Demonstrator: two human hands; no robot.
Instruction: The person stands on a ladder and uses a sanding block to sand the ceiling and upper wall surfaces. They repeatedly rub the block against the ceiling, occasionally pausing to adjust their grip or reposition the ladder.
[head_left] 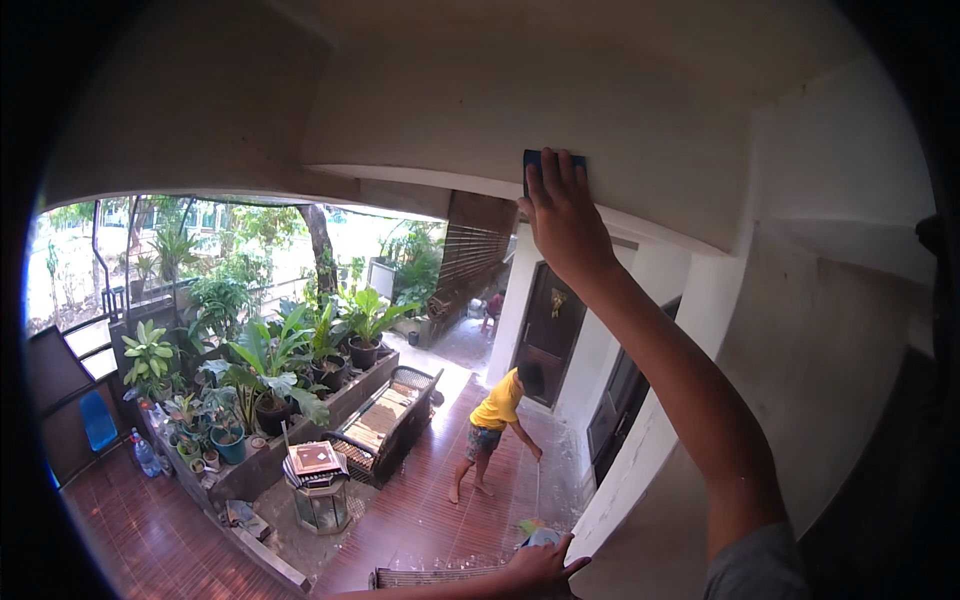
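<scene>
My right hand (568, 222) is raised high, with its fingers stretched over a flat, dark blue rectangular pad (533, 160). The hand presses this pad against the pale wall surface (640, 160) just above the lower edge of an overhead beam. Whether the pad is a sponge or a folded abrasive sheet does not show. Low in the picture, my left hand (540, 572) reaches in from the lower edge with two fingers apart. A rounded grey-blue thing (543, 537) shows just beyond it; I cannot tell whether they touch.
Below, a person in a yellow shirt (497, 408) bends with a long stick on the reddish floor (425, 500). Potted plants (275, 410) line a raised planter beside a bench (385, 420). A glass-sided stand (322, 505) bears stacked frames. Dark doors (548, 330) are on the right.
</scene>
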